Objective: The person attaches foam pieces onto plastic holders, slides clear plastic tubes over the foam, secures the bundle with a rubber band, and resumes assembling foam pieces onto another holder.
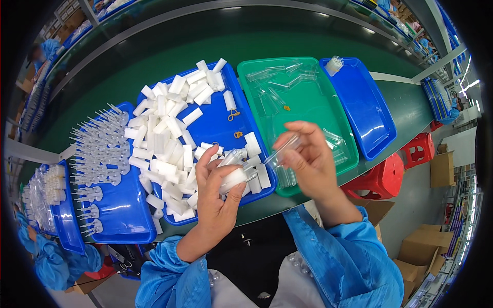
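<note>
My left hand (pixel 214 203) is closed around a white foam-like block (pixel 235 178) and some clear plastic tubes (pixel 232 157); how many tubes, and whether the block sits inside one, I cannot tell. Between the thumb and fingers of my right hand (pixel 312 167) is a clear tube (pixel 285 149), tilted, its lower end close to the pieces in my left hand. Below both hands, a blue tray (pixel 241 105) holds a heap of white blocks (pixel 167 126) and some yellow rubber bands (pixel 233 114). Clear tubes (pixel 290 72) lie in a green tray (pixel 321 110) on the right.
To the left, a blue tray (pixel 128 218) carries rows of clear suction-cup-like parts with stems (pixel 100 143). Another blue tray (pixel 372 113) at right holds a small whitish cluster (pixel 334 65). Red stools (pixel 380 177) and cardboard boxes (pixel 423 244) stand beyond the table. A blue-sleeved person (pixel 43 262) is at left.
</note>
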`<state>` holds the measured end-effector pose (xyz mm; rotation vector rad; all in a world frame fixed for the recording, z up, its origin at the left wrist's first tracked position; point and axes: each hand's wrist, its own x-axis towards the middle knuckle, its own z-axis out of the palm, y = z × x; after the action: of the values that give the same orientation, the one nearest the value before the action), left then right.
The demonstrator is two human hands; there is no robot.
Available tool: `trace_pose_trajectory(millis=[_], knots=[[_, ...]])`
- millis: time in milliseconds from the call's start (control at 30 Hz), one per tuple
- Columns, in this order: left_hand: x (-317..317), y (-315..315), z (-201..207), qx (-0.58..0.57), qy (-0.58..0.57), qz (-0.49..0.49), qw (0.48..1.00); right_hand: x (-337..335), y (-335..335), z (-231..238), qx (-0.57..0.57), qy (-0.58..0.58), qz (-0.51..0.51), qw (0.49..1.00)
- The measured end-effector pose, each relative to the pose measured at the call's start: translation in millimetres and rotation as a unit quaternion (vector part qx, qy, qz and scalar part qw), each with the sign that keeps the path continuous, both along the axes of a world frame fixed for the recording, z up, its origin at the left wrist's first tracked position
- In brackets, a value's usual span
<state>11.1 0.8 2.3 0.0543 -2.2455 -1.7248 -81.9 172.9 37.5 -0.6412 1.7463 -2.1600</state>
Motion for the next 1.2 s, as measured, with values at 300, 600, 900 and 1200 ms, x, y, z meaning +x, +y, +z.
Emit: trace_pose_trajectory(millis=[300, 600, 900, 1200], knots=[[-1, 2, 5, -0.072, 0.018, -0.007, 0.997, 12, -19, -16, 0.021, 0.089, -0.043, 0.995], [-3, 3, 3, -0.074, 0.021, -0.009, 0.997, 9, -20, -25, -0.009, -0.023, -0.005, 1.000], [-1, 2, 2, -0.031, 0.005, -0.005, 0.999, 10, -16, -29, -0.072, -0.103, 0.034, 0.992], [-1, 1, 1, -0.001, 0.004, -0.011, 1.000, 17, -17, -34, -0.081, -0.099, 0.013, 0.992]])
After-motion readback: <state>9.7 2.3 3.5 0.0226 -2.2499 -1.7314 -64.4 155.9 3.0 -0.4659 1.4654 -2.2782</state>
